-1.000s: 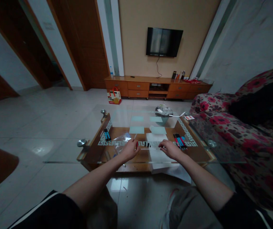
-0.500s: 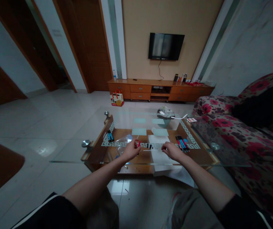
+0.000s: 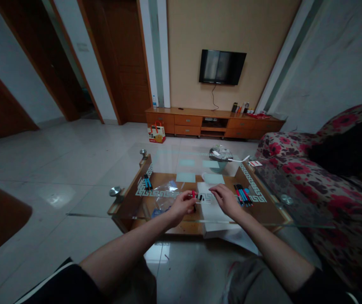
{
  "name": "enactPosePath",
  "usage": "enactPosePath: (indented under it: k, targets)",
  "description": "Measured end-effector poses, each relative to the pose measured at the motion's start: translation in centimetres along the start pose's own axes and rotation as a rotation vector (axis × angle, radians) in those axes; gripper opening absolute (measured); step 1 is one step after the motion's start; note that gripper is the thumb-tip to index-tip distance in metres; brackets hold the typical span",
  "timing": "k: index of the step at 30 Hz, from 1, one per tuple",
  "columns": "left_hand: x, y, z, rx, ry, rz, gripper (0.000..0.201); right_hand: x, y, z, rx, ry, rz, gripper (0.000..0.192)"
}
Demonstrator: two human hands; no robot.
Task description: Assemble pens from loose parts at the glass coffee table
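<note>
While the left hand (image 3: 182,206) pinches a red pen piece (image 3: 194,194) over the glass tabletop (image 3: 93,207), the right hand (image 3: 227,200) hovers apart, fingers curled; cannot tell if it grips anything. Small black pieces (image 3: 201,197) lie between. Steady left pinch, light right fingertips seem best.

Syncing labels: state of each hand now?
Left hand: closed, holding a slim red pen-shaped object.
Right hand: nothing visibly held; can't tell open from closed.
</note>
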State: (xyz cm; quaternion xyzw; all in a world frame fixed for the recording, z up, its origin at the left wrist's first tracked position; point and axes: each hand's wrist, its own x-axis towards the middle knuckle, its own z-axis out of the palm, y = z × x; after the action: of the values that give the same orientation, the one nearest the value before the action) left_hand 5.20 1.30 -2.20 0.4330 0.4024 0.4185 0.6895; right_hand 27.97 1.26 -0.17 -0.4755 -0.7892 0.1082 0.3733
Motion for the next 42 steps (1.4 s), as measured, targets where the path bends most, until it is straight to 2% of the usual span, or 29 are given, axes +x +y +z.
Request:
enactPosePath:
  k: [5, 11, 23, 33, 38, 40, 42]
  targets:
    - [-1.3, 0.6, 1.0, 0.066, -0.135, 0.009, 0.043, 0.3, -3.3, 0.3, 0.127, 0.126, 0.087, 0.02]
    - [-1.4, 0.8, 1.1, 0.179, -0.232, 0.078, 0.04, 0.2, -3.7, 1.0, 0.264, 0.149, 0.182, 0.026]
    - [-1.2, 0.5, 0.9, 0.177, -0.256, 0.143, 0.033, -0.1, -4.1, 1.5, 0.264, 0.037, 0.145, 0.018]
    - [-1.5, 1.0, 0.9, 0.183, -0.236, 0.159, 0.032, 0.0, -4.8, 1.2, 0.238, 0.039, 0.074, 0.02]
    - [-1.3, 0.9, 0.8, 0.178, -0.186, 0.142, 0.034, 0.2, -2.9, 0.4, 0.144, 0.126, 0.141, 0.027]
    - [-1.2, 0.8, 0.6, 0.174, -0.152, 0.135, 0.036, 0.0, -1.2, 0.4, 0.055, 0.036, 0.143, 0.023]
    - [-1.0, 0.7, 0.5, 0.179, -0.114, 0.135, 0.036, -0.5, 0.6, 0.6, -0.037, -0.133, 0.136, 0.015]
